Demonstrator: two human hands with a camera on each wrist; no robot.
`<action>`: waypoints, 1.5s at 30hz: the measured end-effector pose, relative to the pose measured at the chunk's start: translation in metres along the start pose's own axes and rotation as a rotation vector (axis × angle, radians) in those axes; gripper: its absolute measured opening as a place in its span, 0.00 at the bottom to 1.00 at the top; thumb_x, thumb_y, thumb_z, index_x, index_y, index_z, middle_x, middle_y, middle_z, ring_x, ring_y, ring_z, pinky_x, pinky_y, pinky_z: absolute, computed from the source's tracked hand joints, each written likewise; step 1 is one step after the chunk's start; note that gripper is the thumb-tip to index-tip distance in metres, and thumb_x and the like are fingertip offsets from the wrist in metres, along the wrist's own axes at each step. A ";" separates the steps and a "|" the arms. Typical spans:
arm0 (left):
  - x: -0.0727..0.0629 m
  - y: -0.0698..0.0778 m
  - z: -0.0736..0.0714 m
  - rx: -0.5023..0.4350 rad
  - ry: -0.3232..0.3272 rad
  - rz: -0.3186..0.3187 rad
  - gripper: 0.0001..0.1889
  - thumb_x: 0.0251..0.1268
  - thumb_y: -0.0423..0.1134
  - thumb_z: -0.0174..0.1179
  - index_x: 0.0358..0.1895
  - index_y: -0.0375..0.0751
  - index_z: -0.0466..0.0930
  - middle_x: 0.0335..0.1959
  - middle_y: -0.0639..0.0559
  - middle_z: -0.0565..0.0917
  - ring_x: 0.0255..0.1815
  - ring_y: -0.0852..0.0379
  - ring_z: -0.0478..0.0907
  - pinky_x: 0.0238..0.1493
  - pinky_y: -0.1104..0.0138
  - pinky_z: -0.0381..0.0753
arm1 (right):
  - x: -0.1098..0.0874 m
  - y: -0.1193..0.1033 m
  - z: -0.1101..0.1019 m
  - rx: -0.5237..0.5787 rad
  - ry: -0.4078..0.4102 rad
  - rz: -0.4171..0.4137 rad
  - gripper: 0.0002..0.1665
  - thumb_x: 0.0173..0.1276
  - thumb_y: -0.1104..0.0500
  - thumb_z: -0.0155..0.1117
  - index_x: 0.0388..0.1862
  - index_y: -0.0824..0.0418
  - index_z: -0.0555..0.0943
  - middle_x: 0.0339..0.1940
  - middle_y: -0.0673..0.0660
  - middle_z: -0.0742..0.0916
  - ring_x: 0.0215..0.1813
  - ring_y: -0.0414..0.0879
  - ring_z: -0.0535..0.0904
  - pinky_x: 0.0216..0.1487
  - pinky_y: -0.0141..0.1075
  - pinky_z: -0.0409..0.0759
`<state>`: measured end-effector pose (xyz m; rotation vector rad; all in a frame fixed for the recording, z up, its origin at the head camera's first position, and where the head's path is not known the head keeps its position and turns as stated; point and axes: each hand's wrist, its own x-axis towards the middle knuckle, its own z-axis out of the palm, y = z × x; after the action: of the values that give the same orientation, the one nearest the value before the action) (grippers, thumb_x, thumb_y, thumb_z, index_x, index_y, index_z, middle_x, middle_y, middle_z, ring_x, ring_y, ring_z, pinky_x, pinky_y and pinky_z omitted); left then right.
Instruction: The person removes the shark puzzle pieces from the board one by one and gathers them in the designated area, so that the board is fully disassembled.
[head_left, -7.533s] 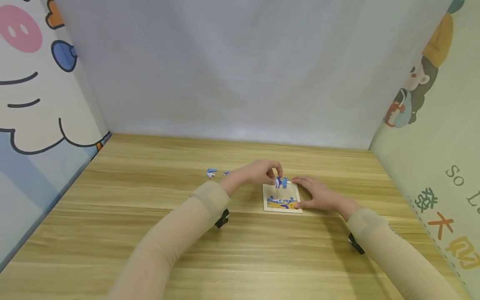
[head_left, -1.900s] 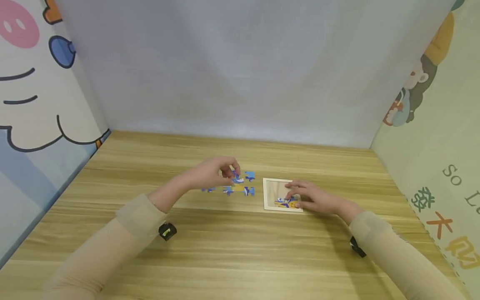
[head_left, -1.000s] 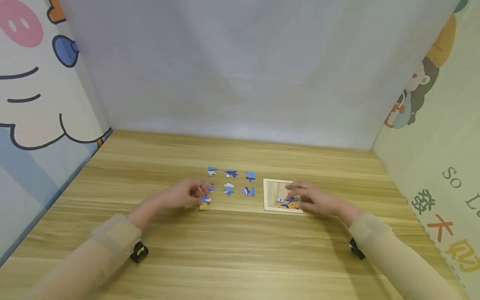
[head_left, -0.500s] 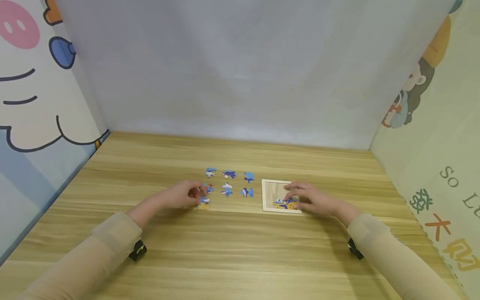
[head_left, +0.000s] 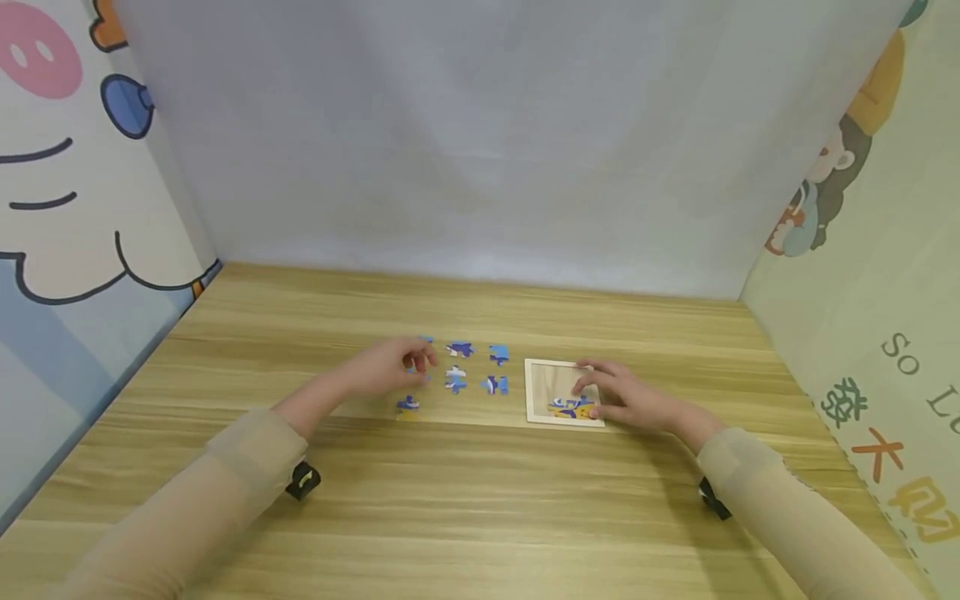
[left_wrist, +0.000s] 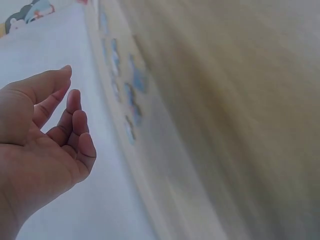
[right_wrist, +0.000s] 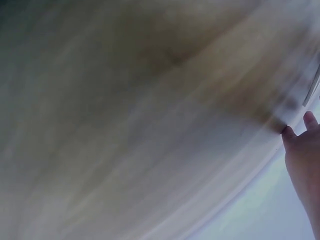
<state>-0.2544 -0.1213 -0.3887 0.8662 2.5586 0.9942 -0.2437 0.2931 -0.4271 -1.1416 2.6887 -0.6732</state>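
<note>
My left hand (head_left: 393, 365) hovers over the left end of a group of jigsaw pieces (head_left: 455, 380). Its fingers are loosely curled, and in the left wrist view nothing sits between thumb and fingertips. Partly under this hand lie blue pieces; just below it is a yellow-and-blue piece (head_left: 407, 407). My right hand (head_left: 633, 396) rests at the right side of a square puzzle tray (head_left: 529, 392) with a pale frame, its fingers spread over the edge. Joined yellow and blue pieces (head_left: 568, 407) fill the tray's lower right; bare wood shows elsewhere inside it.
The loose pieces lie apart in rough rows on the wooden table (head_left: 480, 500), left of the tray. A pale curtain (head_left: 480, 150) hangs behind the table, with printed cartoon panels at both sides. Each wrist wears a black camera (head_left: 303, 481).
Earlier my left hand held a blue piece over the tray. It then carried a yellow-and-blue piece left, set it down, let go and lifted up and right. My right hand stays at the tray.
</note>
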 end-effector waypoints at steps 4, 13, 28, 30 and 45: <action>0.014 0.014 -0.001 0.037 -0.006 0.020 0.14 0.62 0.35 0.60 0.50 0.39 0.77 0.39 0.48 0.79 0.40 0.54 0.72 0.38 0.64 0.74 | -0.001 0.001 0.000 0.016 0.013 0.042 0.20 0.63 0.55 0.66 0.52 0.56 0.74 0.70 0.65 0.66 0.71 0.64 0.56 0.67 0.61 0.53; 0.047 0.041 0.011 0.056 -0.024 0.119 0.13 0.62 0.38 0.61 0.50 0.44 0.77 0.42 0.49 0.80 0.44 0.56 0.74 0.50 0.59 0.75 | -0.003 0.006 -0.001 0.096 -0.010 0.123 0.18 0.62 0.52 0.66 0.49 0.53 0.73 0.71 0.62 0.65 0.72 0.62 0.54 0.69 0.59 0.49; 0.097 0.074 0.056 0.070 -0.104 0.267 0.17 0.58 0.35 0.65 0.51 0.37 0.78 0.47 0.43 0.81 0.50 0.51 0.74 0.56 0.61 0.70 | -0.003 0.006 -0.002 0.106 -0.015 0.120 0.13 0.64 0.51 0.64 0.46 0.48 0.74 0.71 0.62 0.65 0.72 0.63 0.54 0.66 0.63 0.52; 0.101 0.077 0.062 0.073 -0.143 0.259 0.17 0.58 0.35 0.65 0.52 0.38 0.77 0.48 0.43 0.80 0.51 0.50 0.74 0.54 0.61 0.71 | -0.003 0.005 -0.002 0.112 -0.016 0.119 0.13 0.65 0.51 0.64 0.46 0.48 0.74 0.71 0.62 0.64 0.72 0.63 0.54 0.66 0.63 0.52; 0.123 0.074 0.094 0.208 -0.261 0.154 0.18 0.56 0.41 0.67 0.51 0.50 0.79 0.47 0.53 0.78 0.52 0.56 0.68 0.55 0.63 0.65 | 0.000 0.005 -0.002 0.093 -0.018 0.094 0.12 0.64 0.52 0.64 0.45 0.50 0.74 0.70 0.64 0.65 0.71 0.65 0.55 0.66 0.64 0.52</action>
<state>-0.2779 0.0473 -0.4105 1.1795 2.4274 0.6103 -0.2475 0.2966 -0.4272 -0.9881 2.6463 -0.7593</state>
